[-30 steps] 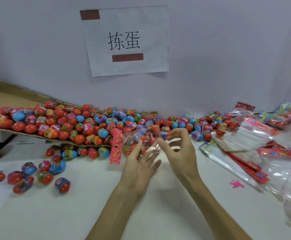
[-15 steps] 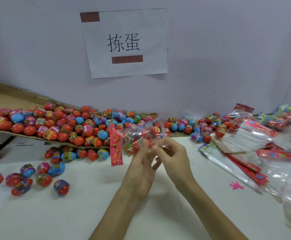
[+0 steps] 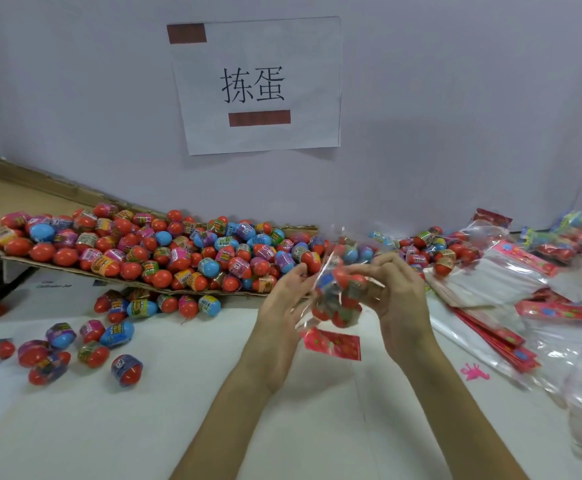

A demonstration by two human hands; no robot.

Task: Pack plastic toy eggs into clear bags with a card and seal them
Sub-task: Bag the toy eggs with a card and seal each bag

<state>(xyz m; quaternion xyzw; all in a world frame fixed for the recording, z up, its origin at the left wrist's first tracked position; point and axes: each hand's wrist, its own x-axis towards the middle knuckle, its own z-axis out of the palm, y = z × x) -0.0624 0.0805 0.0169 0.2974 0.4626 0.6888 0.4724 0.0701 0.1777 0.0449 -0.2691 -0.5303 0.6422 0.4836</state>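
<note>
Right hand [image 3: 398, 299] curls its fingers round the filled bag [image 3: 336, 304], held above the counter [image 3: 282, 427]; left hand [image 3: 280, 306] lies against its side (whether it pinches the film, I cannot tell). The red card [image 3: 332, 342] end hangs lowest, so if that mouth is unsealed, the slick film could let the contents spill. Loose eggs [image 3: 116, 334] crowd the left, stacked empty bags [image 3: 490, 282] the right.

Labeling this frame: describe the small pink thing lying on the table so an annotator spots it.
On the white table, look right of the right hand. Near the front end of the stack of red-edged clear bags lies a flat pink splat-shaped piece, alone on bare tabletop.
</note>
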